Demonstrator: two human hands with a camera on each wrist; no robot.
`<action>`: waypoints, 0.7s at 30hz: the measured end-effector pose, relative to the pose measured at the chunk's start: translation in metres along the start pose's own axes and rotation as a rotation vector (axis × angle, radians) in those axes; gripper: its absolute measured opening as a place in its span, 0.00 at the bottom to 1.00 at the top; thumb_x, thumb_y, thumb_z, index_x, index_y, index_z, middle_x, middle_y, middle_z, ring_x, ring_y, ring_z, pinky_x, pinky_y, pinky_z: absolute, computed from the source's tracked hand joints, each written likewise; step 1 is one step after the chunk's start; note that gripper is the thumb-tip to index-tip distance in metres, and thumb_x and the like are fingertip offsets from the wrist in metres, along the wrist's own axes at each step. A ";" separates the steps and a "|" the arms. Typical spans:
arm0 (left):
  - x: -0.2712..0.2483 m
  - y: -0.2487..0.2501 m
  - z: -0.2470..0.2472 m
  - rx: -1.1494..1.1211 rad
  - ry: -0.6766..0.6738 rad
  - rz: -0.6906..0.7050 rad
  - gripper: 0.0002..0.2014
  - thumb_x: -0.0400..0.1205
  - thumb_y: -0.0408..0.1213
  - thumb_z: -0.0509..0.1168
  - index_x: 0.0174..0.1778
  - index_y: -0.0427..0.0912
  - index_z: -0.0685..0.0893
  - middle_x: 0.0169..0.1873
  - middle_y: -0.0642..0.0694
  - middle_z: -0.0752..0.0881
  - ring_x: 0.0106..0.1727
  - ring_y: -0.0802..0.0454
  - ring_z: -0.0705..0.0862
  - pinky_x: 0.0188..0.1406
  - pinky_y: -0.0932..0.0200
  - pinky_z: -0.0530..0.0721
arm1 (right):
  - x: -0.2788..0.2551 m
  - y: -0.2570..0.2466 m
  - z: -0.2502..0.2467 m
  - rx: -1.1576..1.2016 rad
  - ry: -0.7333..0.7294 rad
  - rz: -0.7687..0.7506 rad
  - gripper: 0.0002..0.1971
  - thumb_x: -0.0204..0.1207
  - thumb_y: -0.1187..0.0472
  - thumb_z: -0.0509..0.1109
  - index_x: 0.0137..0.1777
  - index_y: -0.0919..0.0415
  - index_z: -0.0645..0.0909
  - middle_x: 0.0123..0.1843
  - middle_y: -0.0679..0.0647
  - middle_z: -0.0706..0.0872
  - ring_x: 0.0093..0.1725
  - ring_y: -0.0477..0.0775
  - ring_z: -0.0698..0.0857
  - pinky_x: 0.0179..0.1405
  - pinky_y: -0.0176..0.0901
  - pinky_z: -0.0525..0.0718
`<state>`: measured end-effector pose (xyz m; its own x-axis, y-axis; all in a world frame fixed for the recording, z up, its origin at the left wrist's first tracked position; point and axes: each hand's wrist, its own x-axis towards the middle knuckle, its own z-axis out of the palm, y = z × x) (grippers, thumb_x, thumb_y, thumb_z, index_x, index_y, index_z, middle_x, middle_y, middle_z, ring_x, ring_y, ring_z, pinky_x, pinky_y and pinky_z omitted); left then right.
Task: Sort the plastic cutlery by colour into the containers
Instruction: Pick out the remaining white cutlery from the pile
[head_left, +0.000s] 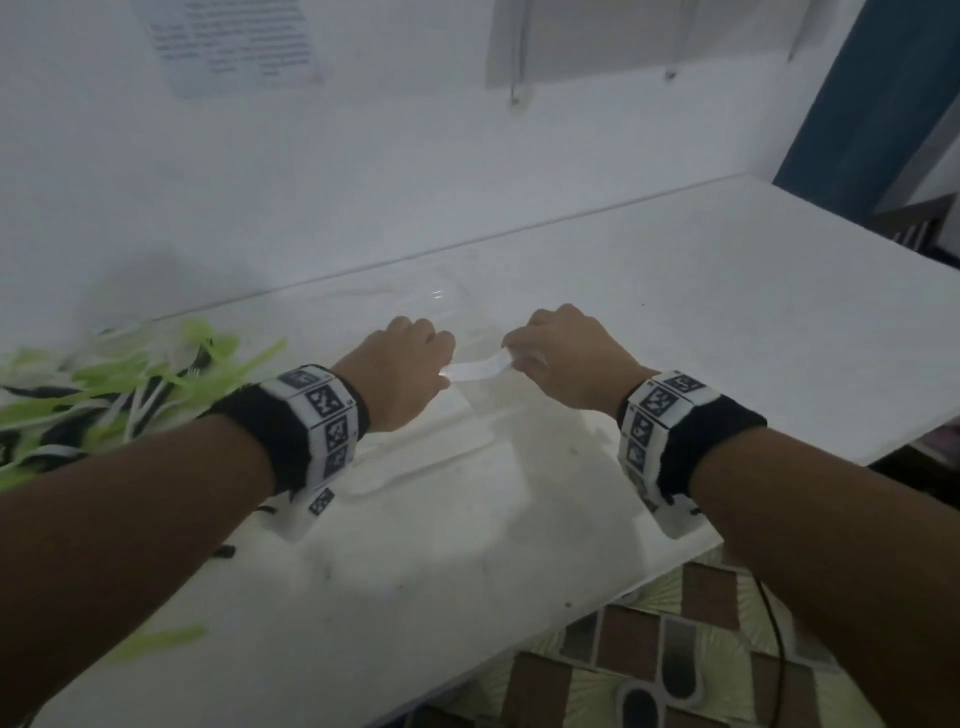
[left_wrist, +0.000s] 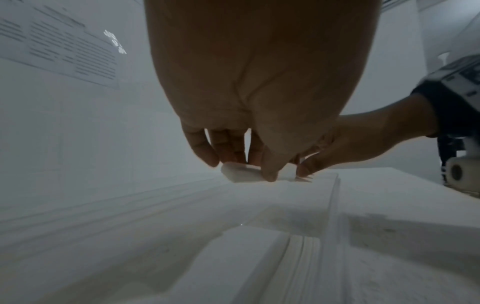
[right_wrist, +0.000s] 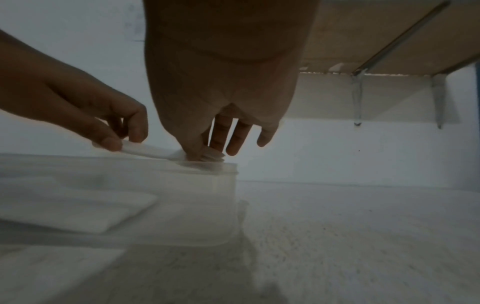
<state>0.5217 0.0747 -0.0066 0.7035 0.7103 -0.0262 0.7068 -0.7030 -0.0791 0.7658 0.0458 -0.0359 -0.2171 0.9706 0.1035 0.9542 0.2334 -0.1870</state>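
White plastic cutlery piece (head_left: 478, 370) is pinched at one end by the left hand (head_left: 400, 371), at the other by the right hand (head_left: 563, 361), just above a clear container (right_wrist: 182, 191). Only the head view shows the green, black and white cutlery pile (head_left: 104, 395) left of the left hand. Beyond, the wall paper (head_left: 234, 41) is too blurred to read.

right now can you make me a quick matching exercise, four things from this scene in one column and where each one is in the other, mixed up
Things:
1. pile of green, white and black plastic cutlery
2. white plastic cutlery bundle
3. clear plastic container
4. printed paper sheet

Places:
A. pinned on the wall
B. on the table under both hands
C. pinched between the left hand and right hand
D. on the table beside the left arm

Pairs: 1-D, 2-C, 3-B, 4-A
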 end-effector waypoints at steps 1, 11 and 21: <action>0.006 0.004 0.002 -0.008 -0.008 0.001 0.10 0.90 0.43 0.61 0.61 0.41 0.76 0.55 0.42 0.77 0.50 0.45 0.73 0.53 0.44 0.81 | 0.005 0.008 0.000 0.009 -0.023 -0.015 0.12 0.87 0.52 0.66 0.67 0.47 0.85 0.60 0.52 0.84 0.59 0.63 0.78 0.61 0.60 0.79; 0.051 0.014 0.001 0.028 -0.356 -0.111 0.09 0.91 0.39 0.59 0.63 0.40 0.78 0.58 0.41 0.81 0.57 0.40 0.83 0.55 0.51 0.81 | 0.045 0.030 0.004 -0.157 -0.130 -0.149 0.06 0.81 0.48 0.68 0.52 0.46 0.84 0.50 0.44 0.87 0.52 0.53 0.75 0.52 0.50 0.65; 0.062 0.018 0.003 0.151 -0.357 -0.112 0.13 0.86 0.30 0.61 0.35 0.42 0.74 0.48 0.38 0.87 0.49 0.37 0.88 0.50 0.51 0.87 | 0.063 0.009 0.016 -0.432 -0.129 -0.074 0.06 0.77 0.61 0.71 0.40 0.51 0.81 0.33 0.45 0.79 0.44 0.55 0.76 0.49 0.52 0.63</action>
<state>0.5782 0.1060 -0.0122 0.5337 0.7693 -0.3512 0.7401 -0.6259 -0.2462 0.7574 0.1100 -0.0465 -0.2854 0.9581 -0.0260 0.9275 0.2830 0.2441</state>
